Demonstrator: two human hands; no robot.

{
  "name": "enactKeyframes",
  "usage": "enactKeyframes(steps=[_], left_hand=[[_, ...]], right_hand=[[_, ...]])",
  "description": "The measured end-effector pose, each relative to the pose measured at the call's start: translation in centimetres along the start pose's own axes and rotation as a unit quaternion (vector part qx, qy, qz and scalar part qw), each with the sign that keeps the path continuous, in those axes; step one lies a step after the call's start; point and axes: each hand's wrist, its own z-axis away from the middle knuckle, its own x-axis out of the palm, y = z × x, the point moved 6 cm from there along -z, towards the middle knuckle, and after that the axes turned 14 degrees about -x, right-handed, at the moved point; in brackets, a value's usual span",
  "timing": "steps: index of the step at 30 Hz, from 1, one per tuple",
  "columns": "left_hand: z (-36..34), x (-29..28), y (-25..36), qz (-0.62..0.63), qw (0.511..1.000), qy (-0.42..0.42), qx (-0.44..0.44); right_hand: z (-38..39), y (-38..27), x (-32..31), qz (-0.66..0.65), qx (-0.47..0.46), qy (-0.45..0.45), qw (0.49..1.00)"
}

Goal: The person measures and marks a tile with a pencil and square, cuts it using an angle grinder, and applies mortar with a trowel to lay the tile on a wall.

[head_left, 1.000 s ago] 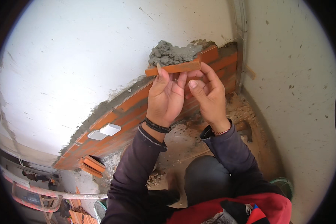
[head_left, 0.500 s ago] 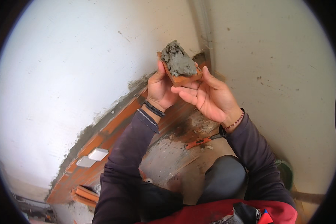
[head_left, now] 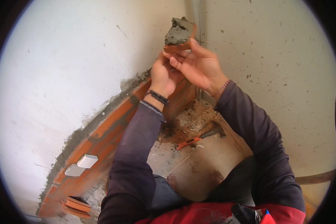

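Observation:
A terracotta tile piece (head_left: 178, 48) is raised in front of the wall corner, with a thick, rough heap of wet grey mortar (head_left: 179, 33) on its upper face. My right hand (head_left: 199, 67) grips it, thumb along its right edge and fingers beneath. My left hand (head_left: 163, 76) is close under the tile's lower left edge. Its fingers are partly hidden behind my right hand, so whether it still bears the tile is unclear.
Orange tiling (head_left: 112, 128) runs along the foot of the left wall, topped by a grey mortar band (head_left: 82, 132). Two small white blocks (head_left: 87, 161) sit against it. Loose orange tiles (head_left: 77, 206) lie lower left. An orange-handled tool (head_left: 188, 142) rests near rubble (head_left: 198, 115) on the floor.
Both hands have moved up and farther away with the mortar-covered tile, which has turned. My left thumb has come off the tile's left side.

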Motion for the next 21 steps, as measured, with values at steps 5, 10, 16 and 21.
enactKeyframes(steps=[5,10,16,21], left_hand=[[2.5,-3.8,4.1,-0.078,0.978,0.162,0.109],[4.2,-3.9,5.8,-0.174,0.947,0.217,0.163],[4.2,-4.5,5.3,-0.235,0.938,0.211,0.143],[3.6,-4.5,4.3,-0.241,0.937,0.218,0.124]], right_hand=[[-2.2,2.2,-4.0,0.028,-0.064,0.049,0.996],[-1.8,3.6,-8.5,0.002,-0.094,0.116,0.989],[-2.4,2.8,-10.5,0.040,-0.114,0.139,0.983],[-2.6,3.2,-10.6,0.067,-0.088,0.160,0.981]])
